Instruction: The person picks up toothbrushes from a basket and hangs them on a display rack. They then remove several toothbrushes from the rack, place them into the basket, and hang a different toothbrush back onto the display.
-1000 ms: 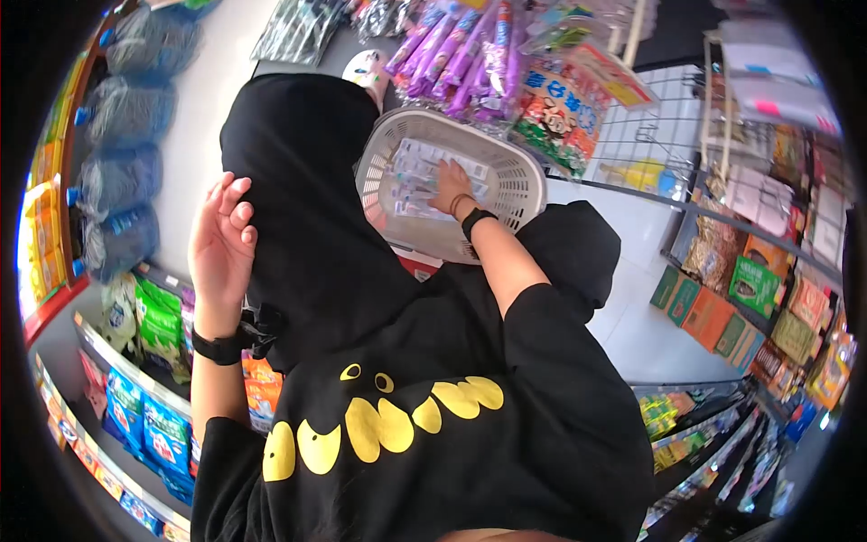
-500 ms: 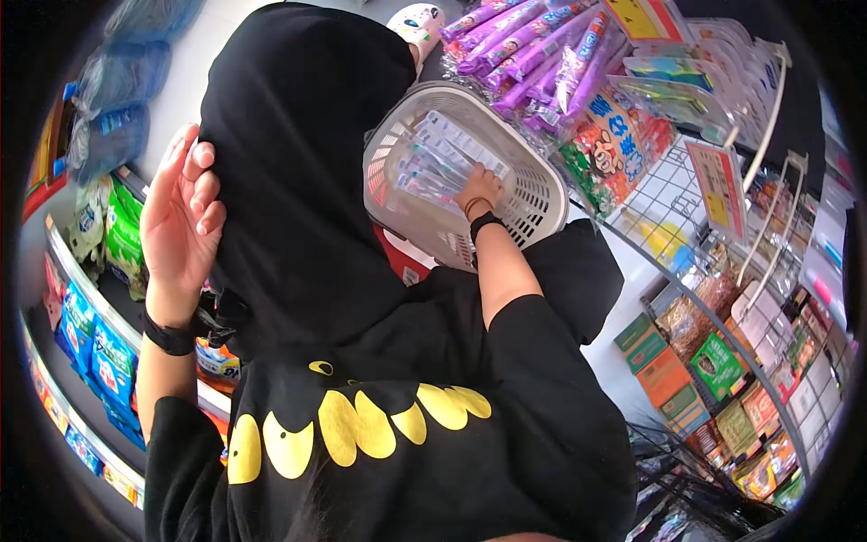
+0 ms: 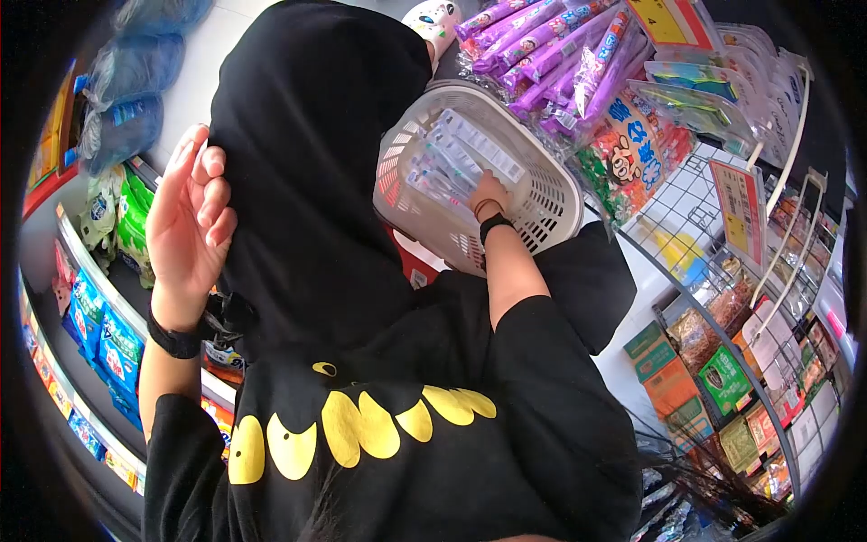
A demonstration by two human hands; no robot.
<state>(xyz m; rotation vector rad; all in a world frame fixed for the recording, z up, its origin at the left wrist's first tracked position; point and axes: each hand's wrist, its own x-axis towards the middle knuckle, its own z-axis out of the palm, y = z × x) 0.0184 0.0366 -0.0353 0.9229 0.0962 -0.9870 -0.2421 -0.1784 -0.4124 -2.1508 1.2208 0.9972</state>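
Note:
A light grey plastic basket (image 3: 553,194) with slotted sides stands beyond my black-clad knees. Inside it lie several packaged toothbrushes (image 3: 456,155) in clear and white packs. My right hand (image 3: 489,192), with a dark band on the wrist, reaches down into the basket at the lower edge of the packs; its fingertips touch them, and whether they grip one is too small to tell. Raised at the left beside my black-clad leg (image 3: 307,163), my left hand (image 3: 192,208) has loosely curled fingers set apart, with nothing visible in it.
Purple packaged sticks (image 3: 564,54) and red-green snack bags (image 3: 632,158) lie beyond the basket. A wire rack (image 3: 722,316) with boxes and price tags stands at the right. Shelves with blue bags (image 3: 104,334) and large water bottles (image 3: 135,68) are on the left.
The basket, rack and purple packs appear slightly farther right in the view. My right hand has shifted slightly right and down with the basket; my left hand keeps nearly the same pose.

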